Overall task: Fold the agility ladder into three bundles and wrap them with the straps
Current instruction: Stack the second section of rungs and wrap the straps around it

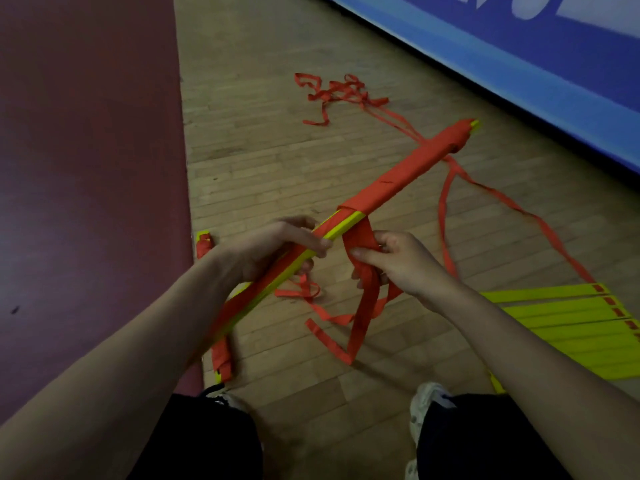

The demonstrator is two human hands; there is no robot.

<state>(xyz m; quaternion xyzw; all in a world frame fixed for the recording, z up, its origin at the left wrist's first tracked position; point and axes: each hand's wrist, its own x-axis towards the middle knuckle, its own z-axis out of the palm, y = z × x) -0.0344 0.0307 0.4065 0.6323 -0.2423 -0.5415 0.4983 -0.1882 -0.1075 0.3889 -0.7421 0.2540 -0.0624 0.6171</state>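
On the floor (277, 150) at 4 o'clock, unfolded rungs (561, 327) lay flat, probably waiting their turn. At centre the left hand (277, 247) gripped the bundle (343, 227) to steady it; the right hand (398, 261), just beside, pinched the red strap (360, 239) taut for winding. Toward 1 o'clock the bundle was already wrapped.

loose straps (341, 91) ahead, yellow rungs (568, 327) right

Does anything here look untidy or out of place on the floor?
Yes. A red strap lies in a tangled heap on the wooden floor, beyond the half-wrapped bundle. It may snag during wrapping.
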